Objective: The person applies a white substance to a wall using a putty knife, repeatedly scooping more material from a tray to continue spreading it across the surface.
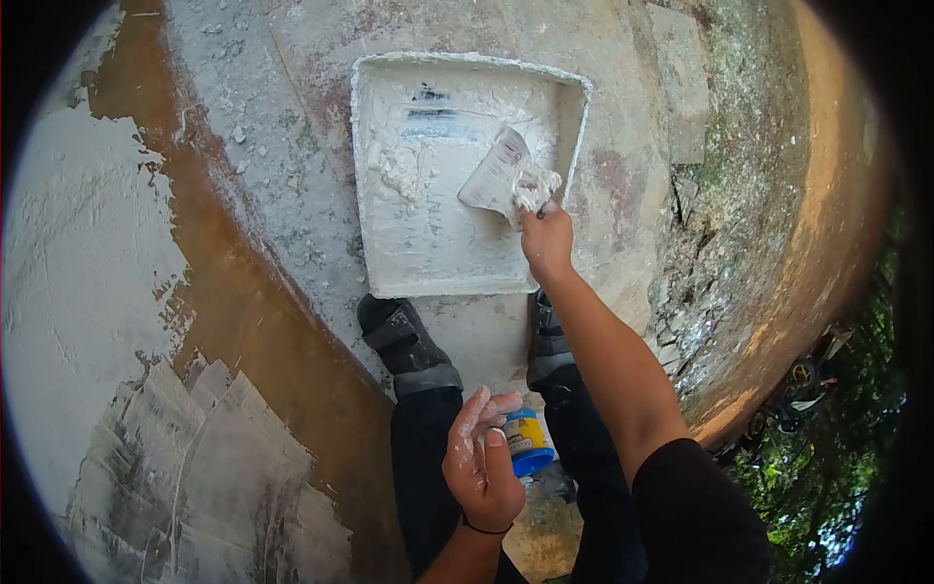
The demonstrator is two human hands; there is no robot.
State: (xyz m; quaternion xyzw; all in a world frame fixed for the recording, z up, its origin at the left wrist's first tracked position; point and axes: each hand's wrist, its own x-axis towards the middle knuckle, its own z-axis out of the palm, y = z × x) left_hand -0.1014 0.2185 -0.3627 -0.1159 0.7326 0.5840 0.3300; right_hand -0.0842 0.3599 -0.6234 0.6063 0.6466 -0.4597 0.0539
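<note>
- The wall [88, 292] fills the left side. It is partly coated white, with a bare brown band beside the coating.
- The floor [292, 146] is a grey concrete ledge, dusted white, and it carries the tray.
- The tray [428, 248] is square and lies flat on the floor, just ahead of the shoes. White putty [399, 173] smears its inside.
- The shoes [404, 341] are black and stand side by side, just short of the tray's near rim.
- The right hand [547, 241] reaches over the tray's near right part, fingers clamped on the scraper's handle.
- The scraper [491, 175] is putty-coated. Its blade is tilted inside the tray's right half.
- The left hand [479, 467], smeared white, is held above the knees, closed round a bottle.
- The bottle [526, 440] is small, with a blue and yellow label.
</note>
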